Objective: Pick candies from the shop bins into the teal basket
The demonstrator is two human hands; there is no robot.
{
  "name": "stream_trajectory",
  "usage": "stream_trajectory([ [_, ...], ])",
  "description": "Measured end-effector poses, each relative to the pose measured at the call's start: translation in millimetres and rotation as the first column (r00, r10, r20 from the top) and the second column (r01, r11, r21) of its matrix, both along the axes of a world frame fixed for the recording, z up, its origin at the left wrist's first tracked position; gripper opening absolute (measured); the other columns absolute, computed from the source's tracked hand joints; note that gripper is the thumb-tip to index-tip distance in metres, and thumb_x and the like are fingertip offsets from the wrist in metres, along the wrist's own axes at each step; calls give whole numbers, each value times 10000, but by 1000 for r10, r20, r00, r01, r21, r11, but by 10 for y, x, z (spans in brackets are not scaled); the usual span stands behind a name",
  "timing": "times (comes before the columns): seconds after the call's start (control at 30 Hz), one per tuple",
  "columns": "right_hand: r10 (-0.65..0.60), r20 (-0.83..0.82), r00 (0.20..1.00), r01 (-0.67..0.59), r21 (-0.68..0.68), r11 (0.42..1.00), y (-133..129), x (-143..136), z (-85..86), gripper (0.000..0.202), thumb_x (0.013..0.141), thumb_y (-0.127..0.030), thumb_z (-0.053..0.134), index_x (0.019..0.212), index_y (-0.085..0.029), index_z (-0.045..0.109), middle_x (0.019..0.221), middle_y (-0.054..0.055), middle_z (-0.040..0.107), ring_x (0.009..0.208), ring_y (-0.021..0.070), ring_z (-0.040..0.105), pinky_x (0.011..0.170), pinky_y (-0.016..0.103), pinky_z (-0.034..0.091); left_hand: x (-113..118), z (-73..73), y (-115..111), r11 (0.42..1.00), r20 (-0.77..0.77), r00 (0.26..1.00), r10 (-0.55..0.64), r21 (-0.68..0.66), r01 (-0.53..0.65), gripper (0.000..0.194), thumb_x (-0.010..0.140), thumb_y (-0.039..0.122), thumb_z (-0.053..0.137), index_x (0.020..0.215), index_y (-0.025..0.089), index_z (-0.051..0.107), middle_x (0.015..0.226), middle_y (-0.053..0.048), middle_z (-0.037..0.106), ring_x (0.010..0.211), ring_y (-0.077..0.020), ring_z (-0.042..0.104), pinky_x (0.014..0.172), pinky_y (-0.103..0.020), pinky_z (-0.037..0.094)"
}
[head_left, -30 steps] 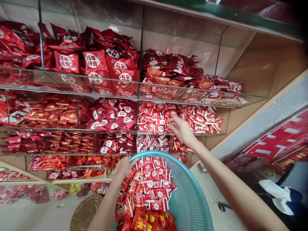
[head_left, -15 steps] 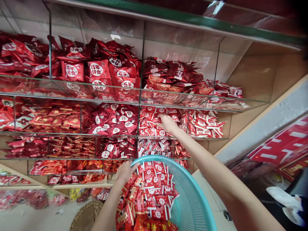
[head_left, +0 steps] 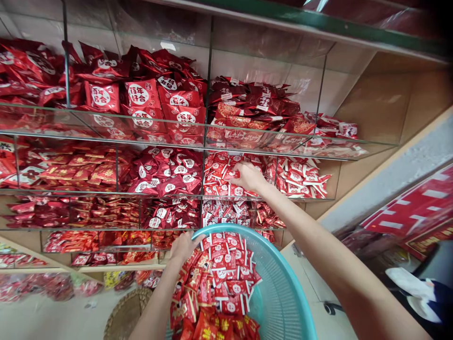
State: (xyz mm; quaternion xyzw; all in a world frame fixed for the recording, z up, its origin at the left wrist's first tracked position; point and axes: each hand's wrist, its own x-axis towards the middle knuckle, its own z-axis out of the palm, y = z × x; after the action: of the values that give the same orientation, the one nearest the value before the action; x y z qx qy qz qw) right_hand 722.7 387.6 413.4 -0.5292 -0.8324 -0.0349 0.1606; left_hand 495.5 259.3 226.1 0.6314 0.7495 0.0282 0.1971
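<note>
The small red-and-white wrapped candy packets [head_left: 226, 177] lie heaped in a glass shelf compartment, second tier from the top, just right of the central glass divider. The right hand [head_left: 249, 175] reaches up into that compartment and rests palm-down on the heap, its fingers curled over a few packets; whether they grip any I cannot tell. Just beside, past a thin glass partition, more of the same packets [head_left: 300, 177] fill the neighbouring compartment.

Below, the round turquoise plastic basket [head_left: 283, 293] is held close to the shelving, piled along its left half with like red-and-white packets [head_left: 221, 274] and some red ones with gold print [head_left: 219, 326]. The left hand [head_left: 184, 245] clasps the basket's far rim, thumb over the edge and touching the pile.

Around these, the glass shelving [head_left: 208, 85] carries larger dark red pouches with white round labels [head_left: 141, 97] on the top tier and flat red-and-gold packs [head_left: 78, 167] to the left. A woven brown basket [head_left: 122, 314] stands on the floor under the left forearm.
</note>
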Motion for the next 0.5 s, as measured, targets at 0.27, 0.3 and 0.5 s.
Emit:
stream_trajectory([
  [0.27,161,-182,970,-150,73,986,-764,283,41,230,846,-367,678,980,-192,611,1004,96,617,995,274,563,873,411,438,-6,-45,24,1000,34,999,-23,-7,23,595,933,639,296,1010,194,684,1017,-169,755,999,-306,708,796,-347,499],
  [0.3,199,-271,942,-197,36,980,-907,301,-51,240,855,-393,663,986,-204,597,998,82,617,977,259,562,864,402,438,-5,-51,22,1000,35,999,-24,-8,24,598,932,642,299,1010,190,683,1014,-170,755,999,-309,707,796,-350,500],
  [0.5,-127,-823,554,-443,-421,791,-1578,124,-900,366,739,-505,744,833,-235,516,838,-6,604,789,171,563,763,317,457,11,-58,1,1000,28,999,-17,5,17,575,928,633,337,1051,182,672,1037,-169,752,1002,-309,706,794,-351,508],
])
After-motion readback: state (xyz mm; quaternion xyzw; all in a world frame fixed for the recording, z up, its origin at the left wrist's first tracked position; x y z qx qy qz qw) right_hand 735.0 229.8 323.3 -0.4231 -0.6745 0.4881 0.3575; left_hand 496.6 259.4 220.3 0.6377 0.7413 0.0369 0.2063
